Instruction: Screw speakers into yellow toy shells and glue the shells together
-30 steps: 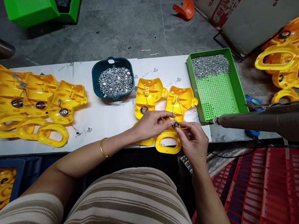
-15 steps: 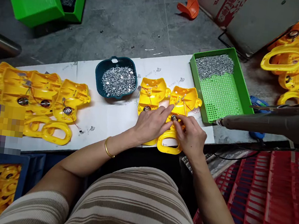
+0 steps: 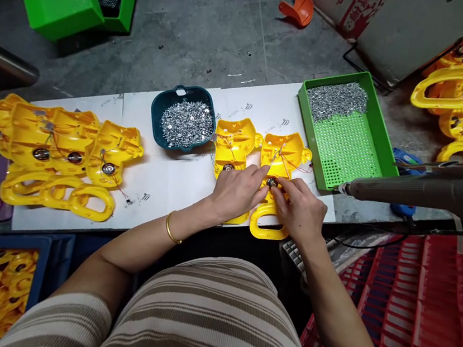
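Note:
A yellow plastic shell half [image 3: 284, 145] with thin wires and a ring-shaped handle lies open side up on the white-covered bench. A small round metal speaker [image 3: 271, 182] sits in its middle. My left hand [image 3: 237, 194], palm down, has its index finger and thumb closed in on the left side of the shell near the speaker. From the right, the fingers and thumb of my right hand [image 3: 303, 210] pinch at the speaker's edge. A second yellow shell half [image 3: 234, 137] lies beside it, partly hidden under my left hand.
A dark teal basin [image 3: 157, 125] of small metal parts stands behind my left hand. At the right is a green tray [image 3: 377, 135] with metal screws. Several yellow shells [image 3: 73, 134] overlap at the left. A grey pole [image 3: 423, 191] juts in from the right; red crates [image 3: 442, 312] stand below.
The view has shifted slightly, so most things sit a little further right. Both hands stay at the speaker, and the shell has turned slightly, its handle moving right.

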Motion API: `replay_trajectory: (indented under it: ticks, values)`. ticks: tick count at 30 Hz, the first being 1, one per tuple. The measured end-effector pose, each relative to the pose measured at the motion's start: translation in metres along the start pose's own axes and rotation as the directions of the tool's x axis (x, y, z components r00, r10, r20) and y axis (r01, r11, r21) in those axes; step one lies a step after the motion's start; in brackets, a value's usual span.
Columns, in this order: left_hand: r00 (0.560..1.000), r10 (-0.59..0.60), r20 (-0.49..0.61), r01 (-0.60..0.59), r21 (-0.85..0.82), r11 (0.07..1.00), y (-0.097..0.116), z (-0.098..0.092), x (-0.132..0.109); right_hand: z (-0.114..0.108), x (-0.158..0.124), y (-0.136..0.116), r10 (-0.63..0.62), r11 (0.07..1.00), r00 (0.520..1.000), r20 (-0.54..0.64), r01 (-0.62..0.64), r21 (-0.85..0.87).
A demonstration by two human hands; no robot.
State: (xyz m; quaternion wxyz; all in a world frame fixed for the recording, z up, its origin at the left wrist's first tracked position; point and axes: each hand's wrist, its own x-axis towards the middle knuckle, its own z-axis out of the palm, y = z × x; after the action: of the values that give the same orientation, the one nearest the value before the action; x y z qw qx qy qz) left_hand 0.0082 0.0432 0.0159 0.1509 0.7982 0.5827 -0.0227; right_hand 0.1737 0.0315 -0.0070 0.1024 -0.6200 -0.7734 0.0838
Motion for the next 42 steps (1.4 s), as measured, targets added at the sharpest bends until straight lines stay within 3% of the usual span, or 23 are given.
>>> replay_trajectory:
  ticks: [11,21,26,33,39,42]
  values:
    - [0.998,0.025,0.060,-0.025,-0.004,1.000,0.000,-0.007,0.006,0.003,0.000,0.004,-0.073,0.997,0.997,-0.030,0.073,-0.001]
    - [0.997,0.030,0.076,-0.030,-0.005,1.000,0.001,-0.013,0.011,-0.008,0.006,-0.011,-0.043,0.977,0.990,0.137,0.070,-0.200]
    - [0.995,0.009,0.095,-0.009,-0.001,1.000,-0.001,-0.013,0.015,-0.009,0.008,-0.010,-0.056,0.978,0.989,0.136,0.082,-0.191]
    - [0.990,0.007,0.139,-0.001,-0.041,0.999,-0.005,-0.014,0.022,-0.005,0.012,0.004,-0.081,0.996,0.992,0.094,0.085,-0.039]
    - [0.991,-0.005,0.133,0.006,-0.003,1.000,-0.003,-0.013,0.023,-0.007,0.019,-0.003,-0.058,0.986,0.977,0.206,0.088,-0.140]
    - [0.992,-0.007,0.127,0.006,0.009,1.000,0.000,-0.015,0.023,-0.004,0.021,-0.001,-0.079,0.985,0.977,0.200,0.108,-0.136]
